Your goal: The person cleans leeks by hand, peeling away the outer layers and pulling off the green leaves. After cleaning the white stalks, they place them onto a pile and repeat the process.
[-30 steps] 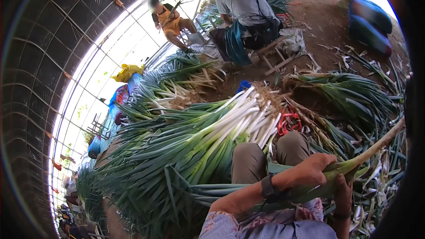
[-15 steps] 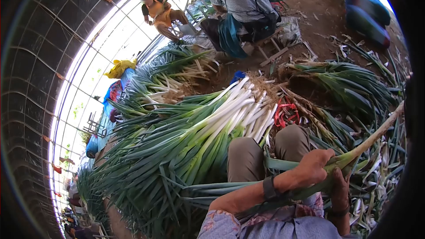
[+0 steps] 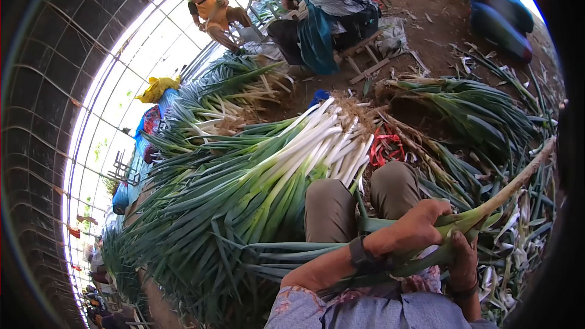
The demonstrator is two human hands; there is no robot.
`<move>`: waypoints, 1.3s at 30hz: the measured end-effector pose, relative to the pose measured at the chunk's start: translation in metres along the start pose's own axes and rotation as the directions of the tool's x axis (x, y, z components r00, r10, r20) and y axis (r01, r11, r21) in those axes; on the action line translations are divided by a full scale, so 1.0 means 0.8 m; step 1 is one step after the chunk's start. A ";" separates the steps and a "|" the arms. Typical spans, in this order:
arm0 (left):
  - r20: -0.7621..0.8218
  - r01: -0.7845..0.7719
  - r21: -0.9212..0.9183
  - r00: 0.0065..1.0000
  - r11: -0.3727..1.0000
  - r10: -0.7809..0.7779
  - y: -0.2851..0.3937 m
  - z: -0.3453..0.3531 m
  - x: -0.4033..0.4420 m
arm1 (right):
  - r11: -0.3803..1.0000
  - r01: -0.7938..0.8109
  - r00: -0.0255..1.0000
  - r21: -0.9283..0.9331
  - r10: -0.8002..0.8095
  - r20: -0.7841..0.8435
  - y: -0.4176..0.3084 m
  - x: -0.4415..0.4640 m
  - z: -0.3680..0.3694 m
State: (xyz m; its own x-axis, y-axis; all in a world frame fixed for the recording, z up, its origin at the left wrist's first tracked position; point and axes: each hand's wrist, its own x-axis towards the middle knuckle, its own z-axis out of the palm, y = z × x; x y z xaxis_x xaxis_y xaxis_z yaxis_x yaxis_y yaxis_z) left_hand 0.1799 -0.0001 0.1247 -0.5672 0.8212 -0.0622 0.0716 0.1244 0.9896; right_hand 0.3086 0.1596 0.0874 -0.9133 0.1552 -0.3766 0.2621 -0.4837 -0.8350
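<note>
A large green onion (image 3: pixel 481 212) lies slantwise across my lap, its pale, soil-stained stem pointing up to the right and its long leaves trailing left. My left hand (image 3: pixel 420 224), with a dark band at the wrist, is closed around it where the leaves begin. Just below, my right hand (image 3: pixel 464 262) grips the leaf bases, fingers partly hidden by the leaves. Beyond my knees (image 3: pixel 330 210) is a big heap of cleaned green onions (image 3: pixel 268 176), white stems and brown roots toward the far right.
Untrimmed green onions (image 3: pixel 463 106) lie at right, near red ties (image 3: pixel 385 146). Peeled leaf scraps (image 3: pixel 512 250) litter the ground beside me. Another heap (image 3: pixel 225 109) stands farther off. One person (image 3: pixel 326 0) sits on a wooden stool (image 3: pixel 368 64); another person (image 3: pixel 216 15) sits behind.
Both hands still hold the green onion, with little change of grip; my right hand's fingers have shifted slightly on the leaf bases. The whole view has moved a little.
</note>
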 end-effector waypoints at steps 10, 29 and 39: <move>0.179 0.088 -0.365 0.984 0.927 -0.023 0.001 -0.004 -0.003 | 0.996 0.018 0.999 0.089 -0.021 0.037 -0.005 -0.044 -0.068; -0.109 -0.010 0.238 0.993 0.971 0.037 -0.011 -0.004 -0.040 | 0.862 0.084 0.995 0.499 -0.047 -0.086 0.063 0.022 -0.155; -0.235 -0.008 0.862 0.879 0.506 0.415 -0.007 0.041 -0.066 | 0.982 0.184 0.980 0.052 -0.179 -0.086 0.001 0.040 -0.004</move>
State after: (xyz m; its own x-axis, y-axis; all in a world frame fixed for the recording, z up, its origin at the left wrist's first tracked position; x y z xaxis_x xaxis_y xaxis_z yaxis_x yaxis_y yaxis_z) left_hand 0.2366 -0.0260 0.1186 -0.6620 0.6423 0.3862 0.7482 0.5368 0.3899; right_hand 0.2810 0.1667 0.0732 -0.9153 0.3129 -0.2537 0.0729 -0.4907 -0.8683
